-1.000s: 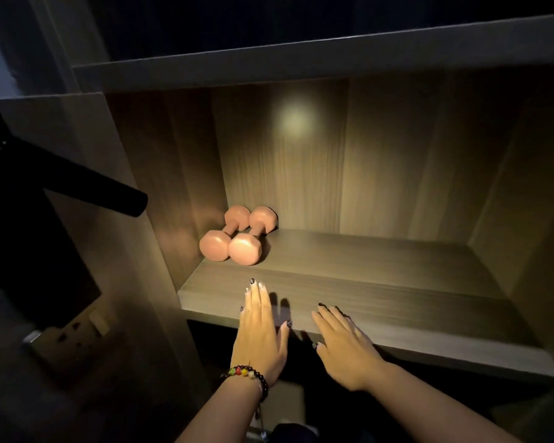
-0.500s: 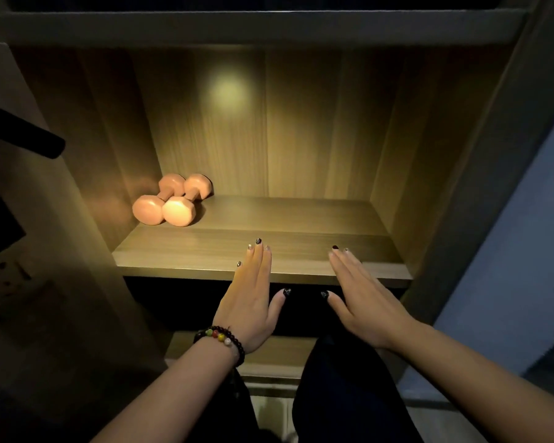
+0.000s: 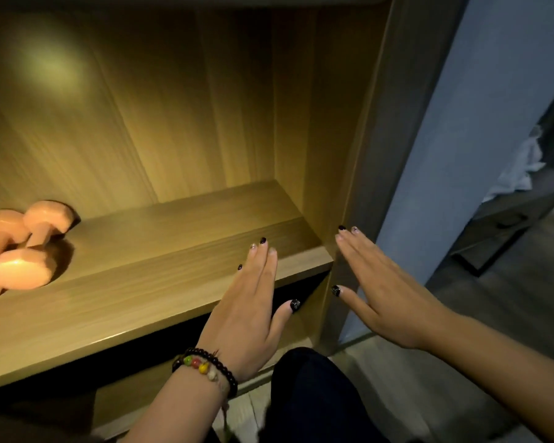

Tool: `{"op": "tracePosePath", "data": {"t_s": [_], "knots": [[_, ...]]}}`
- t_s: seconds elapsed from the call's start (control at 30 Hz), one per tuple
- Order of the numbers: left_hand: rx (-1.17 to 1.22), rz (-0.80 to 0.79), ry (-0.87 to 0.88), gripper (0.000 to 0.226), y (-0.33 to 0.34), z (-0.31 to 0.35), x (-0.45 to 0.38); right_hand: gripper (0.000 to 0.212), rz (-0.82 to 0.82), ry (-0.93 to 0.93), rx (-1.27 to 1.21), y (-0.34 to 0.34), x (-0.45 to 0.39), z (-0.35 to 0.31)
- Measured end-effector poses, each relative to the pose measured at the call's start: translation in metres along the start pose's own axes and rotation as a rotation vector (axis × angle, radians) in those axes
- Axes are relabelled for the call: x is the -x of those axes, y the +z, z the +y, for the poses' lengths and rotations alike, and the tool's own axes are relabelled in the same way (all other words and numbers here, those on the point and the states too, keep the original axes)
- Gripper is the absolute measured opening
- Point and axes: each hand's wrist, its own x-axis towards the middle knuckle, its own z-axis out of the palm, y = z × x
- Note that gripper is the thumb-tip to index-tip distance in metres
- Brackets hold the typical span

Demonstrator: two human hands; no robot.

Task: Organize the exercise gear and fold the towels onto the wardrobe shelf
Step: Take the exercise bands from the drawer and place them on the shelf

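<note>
Two pink dumbbells (image 3: 23, 251) lie side by side at the left end of the wooden wardrobe shelf (image 3: 147, 282). My left hand (image 3: 247, 311), with a beaded bracelet at the wrist, is flat with straight fingers over the shelf's front edge near its right end and holds nothing. My right hand (image 3: 381, 292) is flat and empty too, in front of the wardrobe's right side panel (image 3: 359, 174). A crumpled white towel (image 3: 522, 167) shows dimly at the far right.
A grey wall (image 3: 461, 123) stands right of the wardrobe. Beyond it a dark low piece of furniture (image 3: 509, 225) carries the white cloth. My dark trouser leg (image 3: 311, 394) is below, over a pale floor. A lower shelf sits under the main one.
The view has swung to the right: the dumbbells have slid to the left edge, and the grey wall and white cloth have come into sight. Both hands stay flat and empty.
</note>
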Motion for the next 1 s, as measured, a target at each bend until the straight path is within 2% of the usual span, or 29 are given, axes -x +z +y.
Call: {"op": "tracePosePath", "data": {"t_s": [0.2,0.37,0.5,0.63,0.73,0.87,1.0], "knots": [[0.058,-0.127,0.161,0.073,-0.025,0.005,-0.061,0.075,-0.069,0.184,-0.028,-0.025,-0.009,0.013],[0.108,-0.293,0.271,0.073,-0.056,0.031,-0.100,0.078,-0.163,0.380,-0.089,-0.070,-0.003,0.026],[0.147,-0.406,0.303,0.076,-0.081,0.065,-0.129,0.077,-0.097,0.471,-0.144,-0.119,0.013,0.035],[0.129,-0.534,0.392,0.094,-0.100,0.104,-0.145,0.079,-0.053,0.567,-0.145,-0.158,0.032,0.047],[0.196,-0.608,0.439,0.078,-0.107,0.143,-0.160,0.081,-0.043,0.572,-0.131,-0.177,0.047,0.067],[0.181,-0.634,0.459,0.075,-0.100,0.197,-0.194,0.080,-0.024,0.631,-0.130,-0.194,0.060,0.111],[0.131,-0.631,0.453,0.074,-0.082,0.236,-0.237,0.077,-0.077,0.731,-0.178,-0.205,0.069,0.167]]}}
